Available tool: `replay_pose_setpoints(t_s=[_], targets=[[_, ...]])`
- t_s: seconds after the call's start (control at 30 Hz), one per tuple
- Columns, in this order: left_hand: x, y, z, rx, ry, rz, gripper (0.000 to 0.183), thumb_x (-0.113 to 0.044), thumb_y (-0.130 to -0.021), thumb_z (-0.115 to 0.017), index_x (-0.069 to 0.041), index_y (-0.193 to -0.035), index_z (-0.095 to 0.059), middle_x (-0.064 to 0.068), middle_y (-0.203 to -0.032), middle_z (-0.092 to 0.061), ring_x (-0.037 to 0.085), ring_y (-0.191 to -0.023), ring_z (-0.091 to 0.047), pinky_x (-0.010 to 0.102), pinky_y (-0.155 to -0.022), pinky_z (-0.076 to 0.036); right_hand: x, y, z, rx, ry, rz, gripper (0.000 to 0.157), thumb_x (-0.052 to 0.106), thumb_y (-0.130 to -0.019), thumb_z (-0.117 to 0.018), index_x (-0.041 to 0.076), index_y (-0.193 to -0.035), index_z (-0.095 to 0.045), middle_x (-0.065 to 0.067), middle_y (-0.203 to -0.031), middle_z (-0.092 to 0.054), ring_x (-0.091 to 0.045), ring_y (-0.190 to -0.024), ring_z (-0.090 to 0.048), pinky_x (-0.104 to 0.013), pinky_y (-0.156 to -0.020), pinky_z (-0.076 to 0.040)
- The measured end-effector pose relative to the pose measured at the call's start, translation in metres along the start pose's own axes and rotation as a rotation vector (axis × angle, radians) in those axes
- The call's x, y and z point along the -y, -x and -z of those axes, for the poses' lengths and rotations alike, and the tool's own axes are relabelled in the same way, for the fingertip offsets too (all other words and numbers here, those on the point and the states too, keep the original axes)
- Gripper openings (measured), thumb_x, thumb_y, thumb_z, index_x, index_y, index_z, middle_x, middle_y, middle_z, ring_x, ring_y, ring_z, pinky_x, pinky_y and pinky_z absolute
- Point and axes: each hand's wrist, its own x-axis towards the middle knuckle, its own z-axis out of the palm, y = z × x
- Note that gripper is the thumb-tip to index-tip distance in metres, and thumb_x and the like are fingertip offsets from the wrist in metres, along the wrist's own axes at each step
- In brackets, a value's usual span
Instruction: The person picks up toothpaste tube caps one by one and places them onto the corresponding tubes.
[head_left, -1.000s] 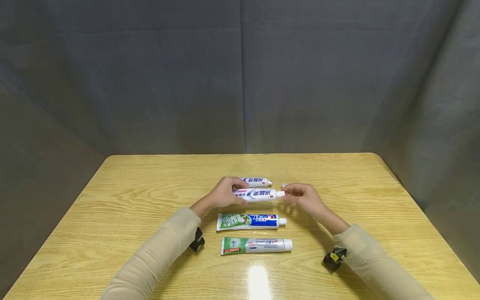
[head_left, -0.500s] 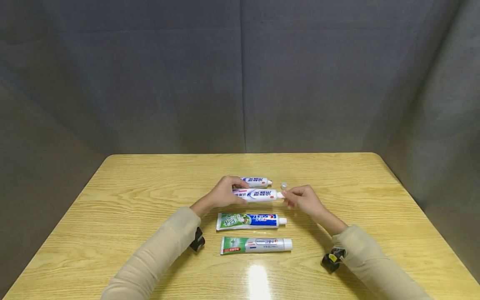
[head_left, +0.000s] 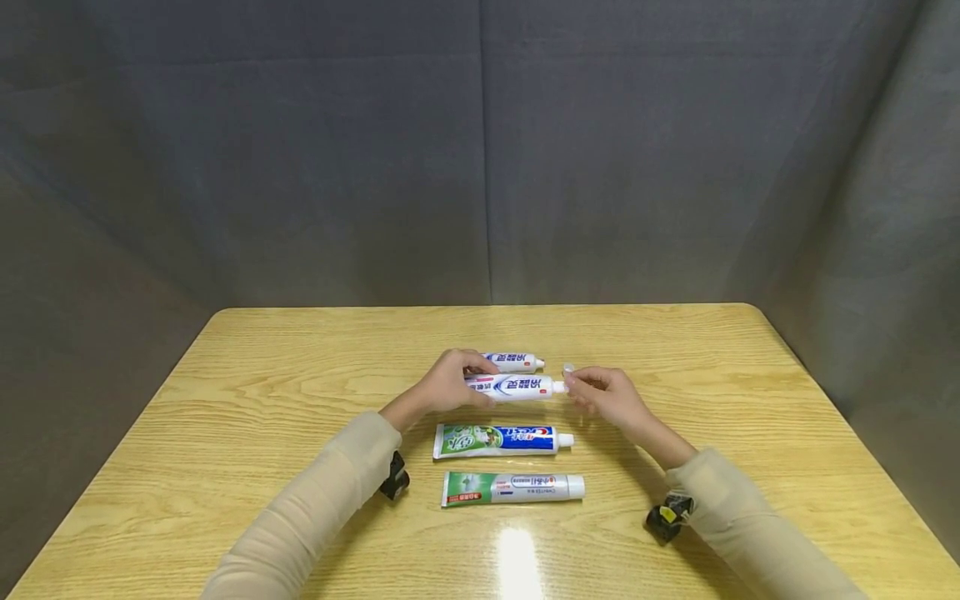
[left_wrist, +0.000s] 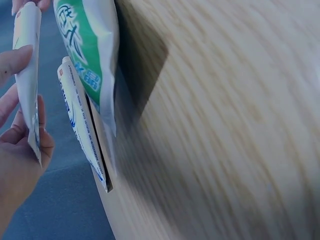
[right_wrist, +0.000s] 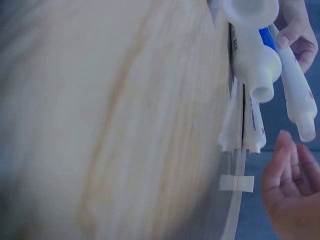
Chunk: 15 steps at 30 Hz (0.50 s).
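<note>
My left hand [head_left: 453, 382] grips a white toothpaste tube [head_left: 517, 387] by its body, thumb on the near side. The left wrist view shows this tube [left_wrist: 28, 65] raised above the table. Its white cap [right_wrist: 306, 130] is still on and points right. Close by that cap, my right hand [head_left: 611, 396] has loosely bent fingers; in the right wrist view its fingertips [right_wrist: 283, 137] stand slightly apart from the cap. Behind lies a similar toothpaste tube [head_left: 517, 362] with a bare, narrow nozzle, partly hidden by my left hand. A loose white cap [head_left: 567, 368] stands on the table near it.
Nearer to me lie a blue-and-green toothpaste tube [head_left: 502, 441] and a silver-and-green toothpaste tube [head_left: 512, 488], both capped and pointing right. They rest on a wooden table [head_left: 262, 400]. A grey curtain [head_left: 360, 167] hangs behind and along the sides.
My right hand's fingers closed in at the cap half a second ago and have now loosened, lifting slightly. The left hand and its tube have stayed nearly still.
</note>
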Motion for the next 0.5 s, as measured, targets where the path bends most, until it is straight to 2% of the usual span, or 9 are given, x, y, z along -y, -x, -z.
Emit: replay_pose_setpoints(t_s=[0.1, 0.2, 0.3, 0.5], targets=[[0.0009, 0.0, 0.0003, -0.004, 0.008, 0.0, 0.035, -0.006, -0.065, -0.081, -0.006, -0.097, -0.069, 0.003, -0.092, -0.061, 0.016, -0.08, -0.055, 0.026, -0.068, -0.047, -0.0023, 0.0011, 0.0014, 0.005, -0.022, 0.066, 0.033, 0.007, -0.083, -0.066, -0.012, -0.108, -0.057, -0.022, -0.098, -0.06, -0.016, -0.072, -0.06, -0.035, -0.065, -0.052], [0.0016, 0.0, -0.0002, -0.003, 0.014, -0.004, 0.035, -0.006, -0.065, -0.081, -0.005, -0.097, -0.069, 0.003, -0.092, -0.061, 0.016, -0.079, -0.056, 0.026, -0.067, -0.047, -0.0033, 0.0014, 0.0015, -0.003, -0.022, 0.104, 0.031, 0.0, -0.078, -0.068, -0.012, -0.105, -0.059, -0.024, -0.104, -0.06, -0.012, -0.073, -0.061, -0.034, -0.067, -0.052], [0.001, 0.0002, -0.0006, -0.002, 0.012, -0.007, 0.035, -0.006, -0.065, -0.081, -0.005, -0.098, -0.069, 0.003, -0.093, -0.061, 0.016, -0.08, -0.056, 0.026, -0.067, -0.047, -0.0029, 0.0007, 0.0005, -0.029, -0.021, 0.107, 0.026, -0.003, -0.078, -0.067, -0.013, -0.101, -0.061, -0.025, -0.1, -0.061, -0.012, -0.071, -0.061, -0.031, -0.066, -0.052], [-0.0004, 0.0007, -0.0011, -0.009, 0.007, -0.008, 0.035, -0.006, -0.065, -0.081, -0.005, -0.098, -0.069, 0.003, -0.093, -0.062, 0.015, -0.081, -0.056, 0.026, -0.068, -0.046, -0.0007, -0.0006, -0.0007, -0.039, -0.017, 0.067, 0.02, 0.001, -0.084, -0.062, -0.015, -0.097, -0.062, -0.018, -0.088, -0.065, -0.022, -0.072, -0.063, -0.033, -0.066, -0.053]])
